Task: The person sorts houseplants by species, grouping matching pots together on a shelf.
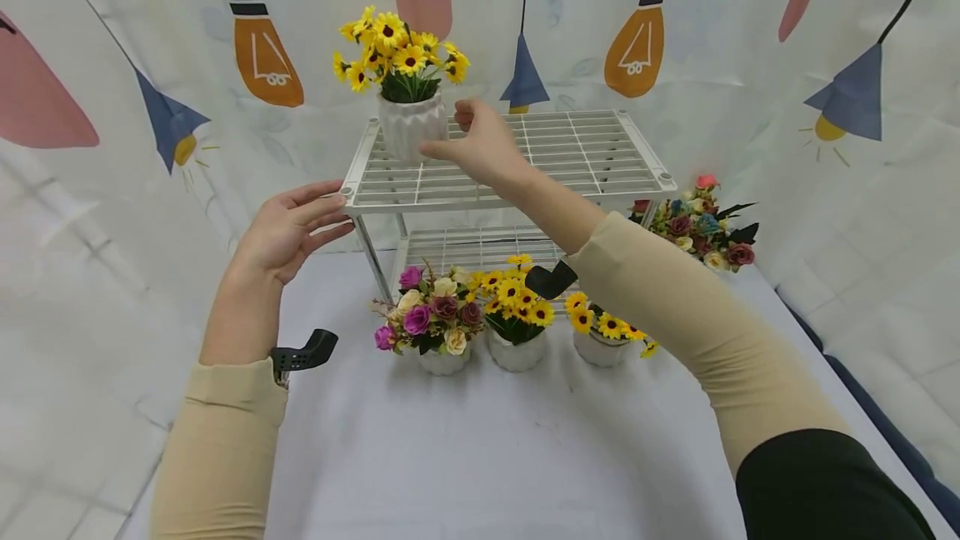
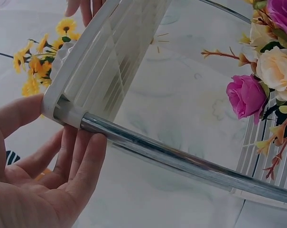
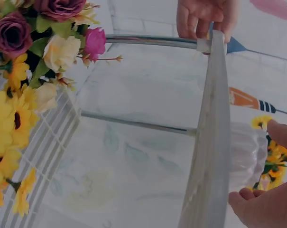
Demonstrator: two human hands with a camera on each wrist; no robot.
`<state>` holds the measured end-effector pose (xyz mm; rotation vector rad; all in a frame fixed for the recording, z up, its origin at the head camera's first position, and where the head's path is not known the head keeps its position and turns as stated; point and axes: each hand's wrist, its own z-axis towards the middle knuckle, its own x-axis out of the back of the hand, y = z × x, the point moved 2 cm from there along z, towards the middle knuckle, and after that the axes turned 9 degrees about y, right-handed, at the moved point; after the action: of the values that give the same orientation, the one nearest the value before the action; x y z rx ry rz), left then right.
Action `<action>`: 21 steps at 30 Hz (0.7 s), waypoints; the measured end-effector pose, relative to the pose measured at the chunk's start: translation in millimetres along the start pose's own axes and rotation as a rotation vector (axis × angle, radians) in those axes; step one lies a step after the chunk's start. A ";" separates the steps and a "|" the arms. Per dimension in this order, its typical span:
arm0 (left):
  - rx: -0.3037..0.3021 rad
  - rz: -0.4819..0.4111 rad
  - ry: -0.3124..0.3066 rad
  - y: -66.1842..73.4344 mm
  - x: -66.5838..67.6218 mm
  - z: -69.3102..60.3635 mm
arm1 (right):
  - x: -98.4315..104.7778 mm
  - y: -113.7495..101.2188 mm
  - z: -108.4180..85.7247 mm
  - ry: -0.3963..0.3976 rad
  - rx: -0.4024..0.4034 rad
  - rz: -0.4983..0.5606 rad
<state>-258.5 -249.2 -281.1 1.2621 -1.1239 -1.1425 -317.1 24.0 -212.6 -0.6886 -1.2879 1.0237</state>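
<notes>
A white ribbed pot of yellow daisies [image 1: 412, 127] stands on the top shelf of a white wire rack [image 1: 592, 152], near its left end. My right hand [image 1: 487, 140] is just beside this pot, its thumb and fingers spread apart. In the right wrist view, a gap shows between the right hand [image 3: 271, 204] and the pot [image 3: 247, 154]. My left hand [image 1: 288, 227] holds the rack's front left corner. The left wrist view shows the left hand's fingers [image 2: 88, 156] on both sides of that corner, by the metal leg [image 2: 181, 159].
In front of the rack stand a pot of purple and cream roses [image 1: 438, 311] and two pots of yellow flowers [image 1: 517, 315], [image 1: 603, 336]. More mixed flowers [image 1: 705, 227] sit behind the rack's right side. A white cloth [image 1: 480, 457] covers the table. Behind hangs a lamp-printed curtain [image 1: 720, 40].
</notes>
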 end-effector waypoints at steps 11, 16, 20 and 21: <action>-0.005 -0.019 0.010 0.1 3.2 -3.2 | 30.0 10.8 -36.4 0.014 0.207 0.173; 0.007 -0.029 0.025 -0.5 5.7 -5.4 | 45.0 19.8 -56.0 0.033 0.287 0.232; 0.006 -0.010 0.013 0.3 1.2 -2.0 | 64.0 28.6 -73.4 0.075 0.346 0.239; 0.006 -0.005 0.012 0.5 0.1 -1.1 | 69.0 31.0 -78.0 0.078 0.356 0.244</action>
<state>-257.4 -249.2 -280.7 1.2753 -1.1163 -1.1347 -250.2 108.7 -224.4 -0.6120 -0.9351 1.3704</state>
